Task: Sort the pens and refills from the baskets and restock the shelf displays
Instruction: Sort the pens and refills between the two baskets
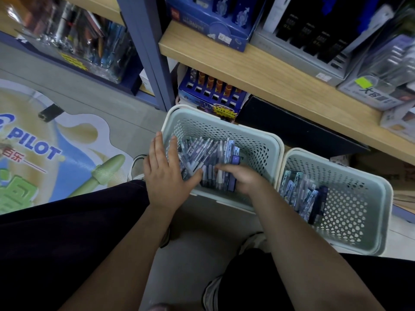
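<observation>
Left basket: pale green perforated basket (pixel 258 140) sitting on the floor mid-frame, right under the wooden shelf (pixel 280 86). We've got both hands in this one.
Pens: a loose pile of purple-and-clear pens (pixel 202 153) lying in the bottom of that basket, mostly lined up the same way.
Left hand: our left hand (pixel 166 171) is flat with fingers straight and spread. Its outer fingers lie over the basket's left rim, and the thumb touches the pens.
Right hand: our right hand (pixel 242 178) comes in from the lower right, fingers curled around a small bunch of the pens near the front wall.
Right basket: a matching second basket (pixel 363 189) is just beside the first, to the right. It holds a smaller heap of packaged refills or pens (pixel 305 194); can't tell which from here.
Shelf displays: blue display box (pixel 208 25) and a black-and-grey pen display (pixel 314 41) up top, plus a blue display tray (pixel 213 90) with orange-topped items behind the left basket.
Floor: big Pilot floor sticker (pixel 45 153) on the left of the frame.
</observation>
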Available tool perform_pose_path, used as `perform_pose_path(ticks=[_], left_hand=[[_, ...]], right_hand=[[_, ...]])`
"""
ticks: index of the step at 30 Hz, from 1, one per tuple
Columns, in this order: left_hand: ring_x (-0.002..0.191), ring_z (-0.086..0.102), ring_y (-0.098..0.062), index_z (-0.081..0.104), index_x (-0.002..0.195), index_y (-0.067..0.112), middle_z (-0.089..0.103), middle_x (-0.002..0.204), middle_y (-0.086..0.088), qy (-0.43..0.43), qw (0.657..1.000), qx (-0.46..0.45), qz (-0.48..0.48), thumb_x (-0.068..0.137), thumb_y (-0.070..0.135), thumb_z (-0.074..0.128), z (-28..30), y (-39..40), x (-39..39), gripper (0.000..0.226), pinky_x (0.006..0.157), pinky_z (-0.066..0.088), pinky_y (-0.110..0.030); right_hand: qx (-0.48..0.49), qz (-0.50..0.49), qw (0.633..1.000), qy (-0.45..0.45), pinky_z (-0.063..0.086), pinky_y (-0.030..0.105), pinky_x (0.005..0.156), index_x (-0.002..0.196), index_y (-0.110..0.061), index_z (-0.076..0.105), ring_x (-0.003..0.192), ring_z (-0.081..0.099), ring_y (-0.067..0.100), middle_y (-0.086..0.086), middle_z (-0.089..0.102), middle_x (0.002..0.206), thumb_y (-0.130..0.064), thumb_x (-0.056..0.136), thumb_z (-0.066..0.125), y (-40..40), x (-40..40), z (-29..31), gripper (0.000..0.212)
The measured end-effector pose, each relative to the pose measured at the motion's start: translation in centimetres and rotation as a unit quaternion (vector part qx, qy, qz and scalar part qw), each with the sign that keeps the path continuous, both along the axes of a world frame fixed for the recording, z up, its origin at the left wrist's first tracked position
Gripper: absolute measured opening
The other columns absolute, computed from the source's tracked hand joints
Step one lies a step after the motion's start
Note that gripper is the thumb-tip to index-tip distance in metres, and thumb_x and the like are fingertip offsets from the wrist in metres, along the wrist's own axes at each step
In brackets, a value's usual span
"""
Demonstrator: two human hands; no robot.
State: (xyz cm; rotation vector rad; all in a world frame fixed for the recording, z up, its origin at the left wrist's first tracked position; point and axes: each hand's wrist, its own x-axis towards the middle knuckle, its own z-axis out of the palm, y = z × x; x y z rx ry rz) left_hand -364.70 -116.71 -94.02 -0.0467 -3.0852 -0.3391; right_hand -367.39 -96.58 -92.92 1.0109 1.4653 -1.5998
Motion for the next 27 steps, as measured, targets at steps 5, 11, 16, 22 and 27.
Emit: perform_pose_path(ticks=[5, 11, 16, 22, 27], left_hand=[[0.148, 0.026, -0.036, 0.041, 0.148, 0.005, 0.030, 0.159, -0.021, 0.041, 0.987, 0.152, 0.003, 0.087, 0.052, 0.055, 1.3, 1.6, -0.2, 0.079, 0.116, 0.026, -0.052], [0.099, 0.065, -0.013, 0.057, 0.135, 0.016, 0.068, 0.117, -0.001, -0.277, 0.840, 0.462, 0.066, 0.090, 0.045, 0.067, 5.1, 6.8, -2.0, 0.054, 0.085, 0.050, -0.026], [0.120, 0.064, -0.031, 0.061, 0.134, 0.006, 0.067, 0.127, -0.019, -0.467, 0.513, 0.712, 0.107, 0.101, 0.037, 0.055, 6.0, 8.2, -1.4, 0.046, 0.103, 0.051, -0.047], [0.129, 0.058, -0.030, 0.056, 0.139, 0.005, 0.063, 0.135, -0.018, -0.467, 0.462, 0.742, 0.134, 0.103, 0.036, 0.052, 7.6, 8.2, -1.1, 0.048, 0.116, 0.037, -0.049], [0.129, 0.056, -0.032, 0.055, 0.141, 0.004, 0.061, 0.135, -0.018, -0.451, 0.435, 0.763, 0.158, 0.102, 0.038, 0.051, 8.6, 8.4, -1.3, 0.052, 0.114, 0.040, -0.050]], right_hand=[[-0.007, 0.002, 0.998, 0.067, 0.022, 0.044, 0.118, 0.123, -0.013, 0.057, 0.144, 0.034, 0.025, 0.006, 0.047, 0.149, -0.024, 0.082, 0.080, 0.7, 0.3, 2.0, 0.048], [-0.016, 0.055, 0.991, 0.122, 0.047, 0.038, 0.103, 0.108, -0.010, 0.072, 0.106, 0.068, 0.017, 0.004, 0.076, 0.106, -0.021, 0.081, 0.081, 1.6, 0.9, 4.9, 0.031], [0.013, 0.096, 0.977, 0.192, 0.054, 0.043, 0.095, 0.109, -0.005, 0.070, 0.102, 0.070, 0.028, 0.012, 0.075, 0.102, -0.008, 0.086, 0.073, 1.8, 2.3, 6.4, 0.024], [0.091, 0.086, 0.955, 0.269, 0.052, 0.045, 0.099, 0.112, -0.011, 0.063, 0.104, 0.068, 0.021, 0.008, 0.073, 0.106, -0.030, 0.082, 0.078, 0.8, 3.6, 7.4, 0.038], [0.150, 0.063, 0.940, 0.301, 0.051, 0.035, 0.086, 0.105, -0.013, 0.061, 0.092, 0.065, 0.016, 0.007, 0.069, 0.099, -0.028, 0.095, 0.066, 0.2, 4.1, 8.9, 0.019]])
